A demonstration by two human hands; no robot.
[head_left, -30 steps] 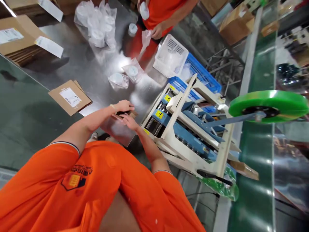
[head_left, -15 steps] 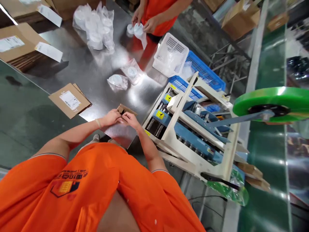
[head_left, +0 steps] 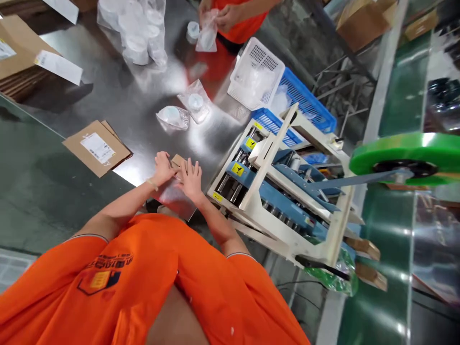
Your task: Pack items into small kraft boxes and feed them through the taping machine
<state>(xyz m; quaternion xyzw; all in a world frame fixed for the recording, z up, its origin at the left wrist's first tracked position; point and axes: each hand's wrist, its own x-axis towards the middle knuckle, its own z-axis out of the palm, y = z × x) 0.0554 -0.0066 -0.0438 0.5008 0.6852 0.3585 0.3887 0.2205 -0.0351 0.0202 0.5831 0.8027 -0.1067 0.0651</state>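
A small brown cardboard box (head_left: 178, 160) sits near the corner of the metal table, mostly hidden under my hands. My left hand (head_left: 164, 169) grips its left side with the fingers bent. Flat on its right part lies my right hand (head_left: 190, 179), fingers stretched and spread. Just beyond are two clear bubble-wrap pouches, the left pouch (head_left: 172, 118) and the right pouch (head_left: 196, 101), each with a round white item inside. Flattened cardboard with a white label (head_left: 97, 147) lies to the left, over the table edge.
A carton-sealing machine (head_left: 266, 191) with a green tape roll (head_left: 406, 155) stands right, beside a green conveyor (head_left: 381, 268). Beyond are a white basket (head_left: 257, 72), a blue crate (head_left: 309, 103), bagged white round items (head_left: 134, 36) and a co-worker's hands (head_left: 219, 19) holding a clear pouch.
The raised box flap is now down under my hands. My right fingers have gone from bent to spread. The co-worker's white round item is now inside a clear pouch.
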